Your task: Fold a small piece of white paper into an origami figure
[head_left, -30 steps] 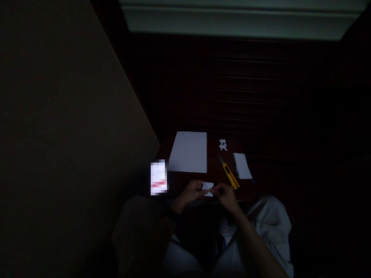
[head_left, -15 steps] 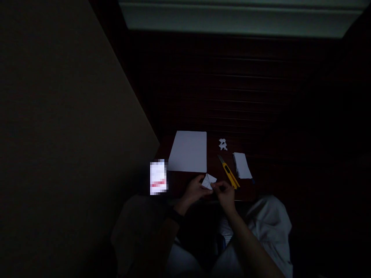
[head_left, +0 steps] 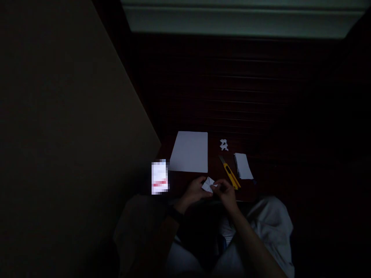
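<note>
Nearest me, the left hand (head_left: 193, 192) and right hand (head_left: 227, 193) meet at the near edge of the dark tabletop (head_left: 215, 164), both pinched on a small folded paper piece (head_left: 208, 184). The light is poor, so I judge the crease goes best with edges matched by fingertip feel, then pressed flat on the wood. Beyond lie a yellow utility knife (head_left: 230, 173) just right, a folded slip (head_left: 243, 166), a white sheet (head_left: 189, 151), and farthest a cut paper scrap (head_left: 223, 144).

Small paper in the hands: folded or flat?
Folded. The small paper shows angled creases and a pointed corner, pinched between left hand and right hand.
</note>
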`<state>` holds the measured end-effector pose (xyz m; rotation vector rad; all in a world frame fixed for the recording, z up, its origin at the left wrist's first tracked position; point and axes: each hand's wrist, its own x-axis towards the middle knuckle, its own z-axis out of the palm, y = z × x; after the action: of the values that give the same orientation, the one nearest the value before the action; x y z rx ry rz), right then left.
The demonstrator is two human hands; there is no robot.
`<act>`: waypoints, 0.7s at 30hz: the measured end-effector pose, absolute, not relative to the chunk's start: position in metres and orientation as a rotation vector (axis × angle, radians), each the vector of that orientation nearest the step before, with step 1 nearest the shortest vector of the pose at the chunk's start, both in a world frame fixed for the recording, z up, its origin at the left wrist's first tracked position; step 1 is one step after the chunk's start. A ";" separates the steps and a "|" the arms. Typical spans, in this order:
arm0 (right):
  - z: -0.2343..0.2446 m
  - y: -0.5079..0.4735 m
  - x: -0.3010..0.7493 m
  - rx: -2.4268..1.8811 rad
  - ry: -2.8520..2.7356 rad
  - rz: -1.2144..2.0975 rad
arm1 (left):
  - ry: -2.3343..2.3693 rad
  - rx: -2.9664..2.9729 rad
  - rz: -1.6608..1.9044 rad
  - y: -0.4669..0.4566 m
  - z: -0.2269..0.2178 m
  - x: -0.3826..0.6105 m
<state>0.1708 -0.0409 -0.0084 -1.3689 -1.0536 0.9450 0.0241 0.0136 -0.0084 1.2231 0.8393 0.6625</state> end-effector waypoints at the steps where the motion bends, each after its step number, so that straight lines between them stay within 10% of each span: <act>1: -0.008 -0.041 0.171 -1.352 -1.050 0.968 | 0.842 1.224 0.654 0.014 -0.009 0.024; 21: -0.012 -0.038 0.184 -1.401 -1.245 0.997 | 0.804 1.279 0.542 0.014 0.001 0.021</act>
<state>0.1839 -0.0378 -0.0116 -1.4008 -1.2446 0.9971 0.0209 0.0136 0.0015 1.2785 0.8036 0.5415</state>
